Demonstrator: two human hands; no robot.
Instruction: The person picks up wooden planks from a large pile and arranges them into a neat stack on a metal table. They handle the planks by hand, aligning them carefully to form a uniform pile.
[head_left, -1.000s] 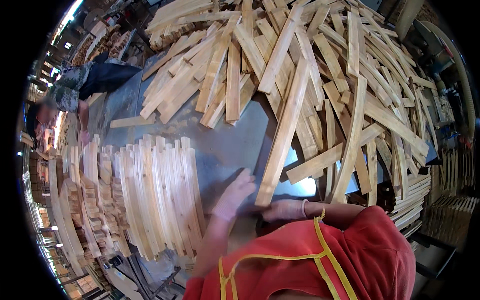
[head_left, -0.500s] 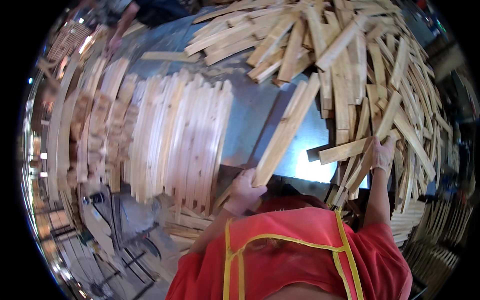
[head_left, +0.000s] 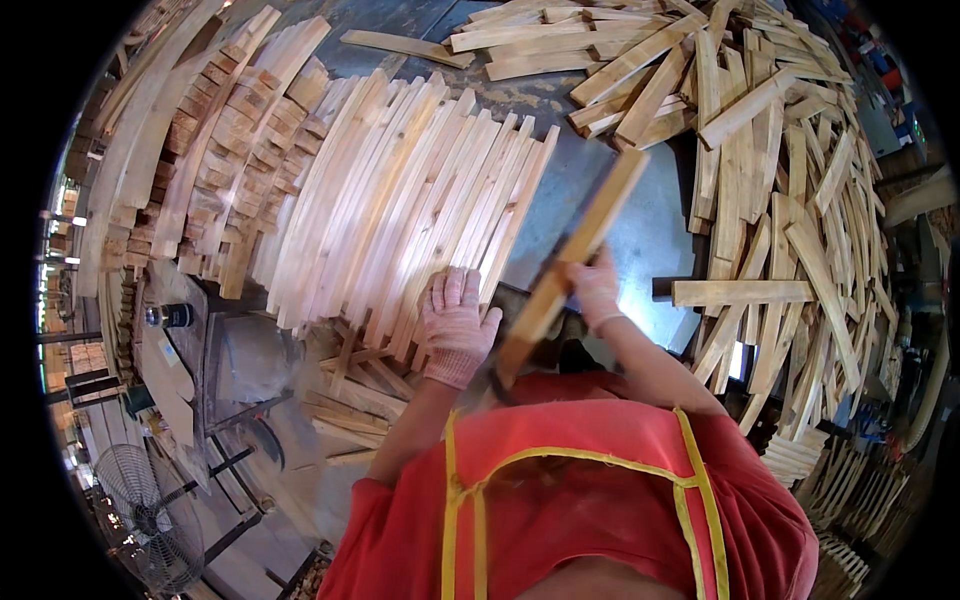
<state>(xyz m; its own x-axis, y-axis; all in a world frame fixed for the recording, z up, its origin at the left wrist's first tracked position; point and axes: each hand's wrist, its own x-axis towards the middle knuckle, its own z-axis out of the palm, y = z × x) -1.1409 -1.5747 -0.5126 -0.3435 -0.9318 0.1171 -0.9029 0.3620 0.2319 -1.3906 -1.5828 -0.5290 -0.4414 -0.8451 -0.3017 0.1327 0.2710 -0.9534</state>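
My left hand (head_left: 458,325), in a pale work glove, lies flat with its fingers stretched out over the near ends of a row of wooden slats (head_left: 385,200). These slats lie side by side on the metal table (head_left: 560,195). My right hand (head_left: 595,290), also gloved, is closed around the middle of a single wooden slat (head_left: 598,205). That slat is slanted, its far end up and to the right and its near end close to my apron. It is slightly blurred. At the right, loose slats (head_left: 735,170) lie in a jumbled heap.
Stacked bundles of wood (head_left: 235,130) stand left of the row. One lone slat (head_left: 405,46) lies at the far side of the table. Below left are a standing fan (head_left: 148,515) and offcuts (head_left: 345,420) under the table edge. A slat (head_left: 742,292) juts leftward from the heap.
My left hand has gone from holding slats near the apron to lying on the row. My right hand has moved left from the heap and now holds a slat in front of me.
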